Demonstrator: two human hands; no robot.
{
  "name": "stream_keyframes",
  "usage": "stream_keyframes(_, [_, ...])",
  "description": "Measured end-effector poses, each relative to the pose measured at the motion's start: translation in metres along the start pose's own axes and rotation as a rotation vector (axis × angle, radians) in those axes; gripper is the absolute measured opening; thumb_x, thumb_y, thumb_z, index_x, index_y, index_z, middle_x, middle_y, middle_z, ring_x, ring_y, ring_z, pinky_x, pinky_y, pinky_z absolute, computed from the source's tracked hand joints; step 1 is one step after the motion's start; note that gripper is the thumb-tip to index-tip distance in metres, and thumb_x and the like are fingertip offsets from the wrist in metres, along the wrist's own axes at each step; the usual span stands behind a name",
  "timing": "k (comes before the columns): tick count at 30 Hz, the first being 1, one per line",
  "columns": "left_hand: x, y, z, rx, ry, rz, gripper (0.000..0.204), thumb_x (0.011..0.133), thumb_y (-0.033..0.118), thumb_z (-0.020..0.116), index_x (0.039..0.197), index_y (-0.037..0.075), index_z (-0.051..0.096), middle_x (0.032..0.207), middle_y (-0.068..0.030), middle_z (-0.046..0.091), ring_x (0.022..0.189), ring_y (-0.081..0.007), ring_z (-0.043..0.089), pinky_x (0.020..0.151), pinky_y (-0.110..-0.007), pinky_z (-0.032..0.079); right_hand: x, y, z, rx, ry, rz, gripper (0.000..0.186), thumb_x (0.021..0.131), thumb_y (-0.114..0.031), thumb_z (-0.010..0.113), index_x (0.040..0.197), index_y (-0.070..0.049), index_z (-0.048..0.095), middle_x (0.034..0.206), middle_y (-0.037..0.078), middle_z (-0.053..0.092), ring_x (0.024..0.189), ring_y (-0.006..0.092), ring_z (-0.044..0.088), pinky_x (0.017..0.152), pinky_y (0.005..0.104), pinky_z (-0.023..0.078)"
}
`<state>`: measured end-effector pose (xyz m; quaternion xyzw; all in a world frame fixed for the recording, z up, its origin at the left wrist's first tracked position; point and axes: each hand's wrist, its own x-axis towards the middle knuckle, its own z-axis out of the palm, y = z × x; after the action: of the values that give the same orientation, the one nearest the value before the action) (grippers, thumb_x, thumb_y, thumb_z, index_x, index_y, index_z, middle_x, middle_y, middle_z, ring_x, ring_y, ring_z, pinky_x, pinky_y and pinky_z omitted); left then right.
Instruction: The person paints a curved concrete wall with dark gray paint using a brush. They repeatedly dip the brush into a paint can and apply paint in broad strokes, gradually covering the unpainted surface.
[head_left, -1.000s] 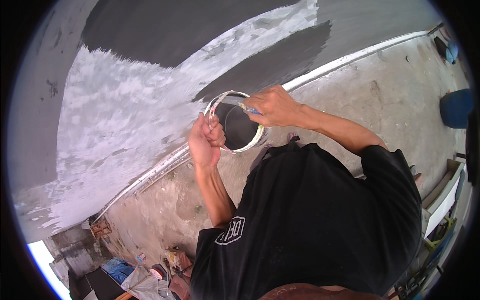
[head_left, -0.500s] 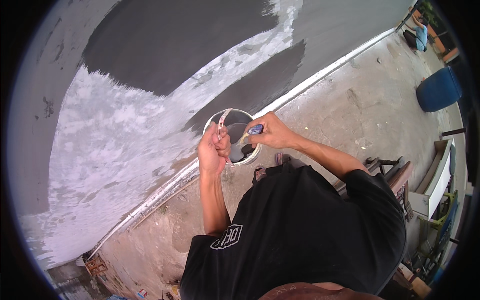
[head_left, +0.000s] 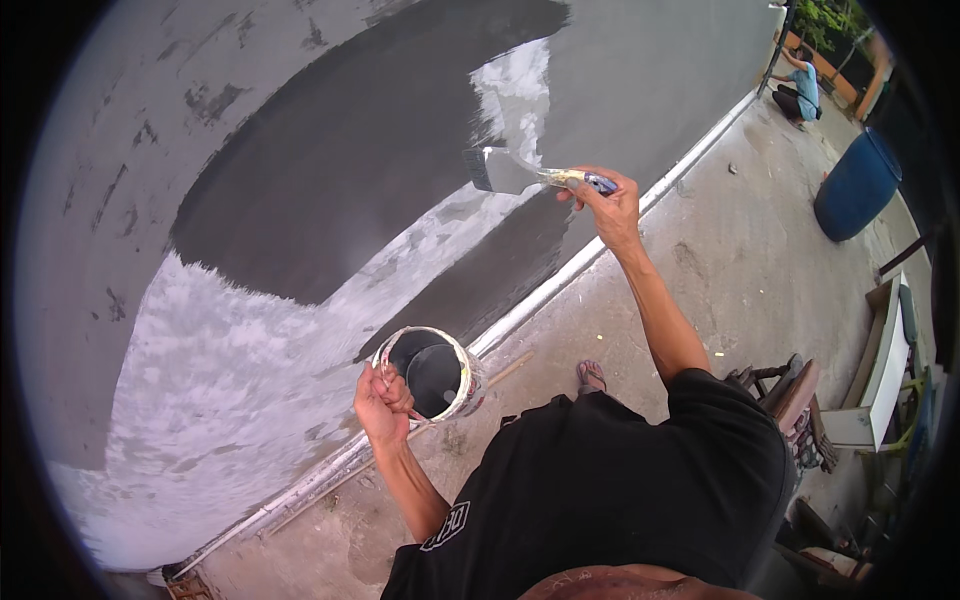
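Observation:
My right hand (head_left: pixel 607 205) is closed round the handle of a wide paintbrush (head_left: pixel 515 172). The brush is held out at the wall (head_left: pixel 620 110), its grey-coated bristles over the dark painted area; whether they touch cannot be made out. My left hand (head_left: pixel 384 402) grips the handle of a white bucket (head_left: pixel 466 372), tilted a little toward me. Dark grey paint (head_left: pixel 434 380) lies inside it. On the wall, wet-looking dark grey paint (head_left: pixel 330 160) borders a patchy whitish stretch (head_left: pixel 220 370) at lower left and a narrow pale strip between dark areas.
A white ledge (head_left: pixel 560 268) runs along the wall's foot beside the concrete floor (head_left: pixel 720 250). To the right stand a blue barrel (head_left: pixel 858 186), wooden furniture (head_left: pixel 790 395) and a white drawer-like box (head_left: pixel 862 410). Another person (head_left: pixel 800 88) crouches by the wall at far right.
My right hand has lifted the paintbrush out of the bucket and brought it up to the wall. The left hand and bucket now sit lower and slightly left in view.

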<state>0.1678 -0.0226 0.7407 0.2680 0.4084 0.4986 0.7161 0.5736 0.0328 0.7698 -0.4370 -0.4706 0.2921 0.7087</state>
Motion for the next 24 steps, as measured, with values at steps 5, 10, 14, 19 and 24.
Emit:
stream_keyframes(5, [-0.008, -0.006, 0.01, -0.006, 0.149, 0.107, 0.04, 0.099, 0.046, 0.042, 0.079, 0.012, 0.047, 0.051, 0.0078, 0.024, 0.041, -0.006, 0.017, 0.04, -0.026, 0.014, 0.078, 0.02, -0.006, 0.031, 0.039, -0.12, 0.022, 0.092, -0.009, 0.065, 0.107, 0.006, 0.068, 0.088, 0.012, 0.074, 0.073, 0.012, 0.067, 0.062, 0.0226, 0.05])
stream_keyframes(10, [-0.018, -0.017, 0.021, -0.058, 0.305, 0.198, 0.04, 0.099, 0.046, 0.044, 0.077, 0.012, 0.047, 0.051, 0.0076, 0.023, 0.042, -0.0063, 0.015, 0.04, -0.026, 0.013, 0.149, 0.052, -0.029, -0.044, 0.191, -0.13, 0.023, 0.09, -0.011, 0.067, 0.105, 0.006, 0.068, 0.083, 0.009, 0.074, 0.069, 0.0088, 0.065, 0.06, 0.0221, 0.05])
stream_keyframes(14, [-0.032, -0.027, 0.028, -0.111, 0.46, 0.24, 0.041, 0.097, 0.045, 0.048, 0.076, 0.01, 0.047, 0.051, 0.0066, 0.023, 0.042, -0.0065, 0.014, 0.04, -0.026, 0.012, 0.198, 0.072, -0.093, -0.211, 0.517, -0.292, 0.022, 0.087, -0.012, 0.07, 0.101, 0.005, 0.071, 0.078, 0.009, 0.074, 0.067, 0.0103, 0.068, 0.058, 0.0235, 0.05])
stream_keyframes(19, [-0.035, -0.04, 0.026, -0.123, 0.479, 0.201, 0.041, 0.097, 0.045, 0.048, 0.075, 0.01, 0.047, 0.051, 0.0066, 0.023, 0.042, -0.0068, 0.015, 0.04, -0.026, 0.012, 0.186, 0.057, -0.068, -0.435, 0.581, -0.407, 0.019, 0.085, -0.013, 0.071, 0.097, 0.002, 0.073, 0.074, 0.01, 0.073, 0.06, 0.0127, 0.065, 0.056, 0.0278, 0.048])
stream_keyframes(24, [-0.037, -0.047, 0.019, -0.105, 0.496, 0.162, 0.042, 0.097, 0.046, 0.048, 0.076, 0.01, 0.047, 0.05, 0.0063, 0.023, 0.041, -0.0075, 0.015, 0.04, -0.027, 0.013, 0.098, 0.049, 0.069, -0.351, 0.252, -0.688, 0.022, 0.077, -0.004, 0.07, 0.099, 0.0, 0.07, 0.081, 0.015, 0.07, 0.063, 0.0269, 0.067, 0.057, 0.0321, 0.052])
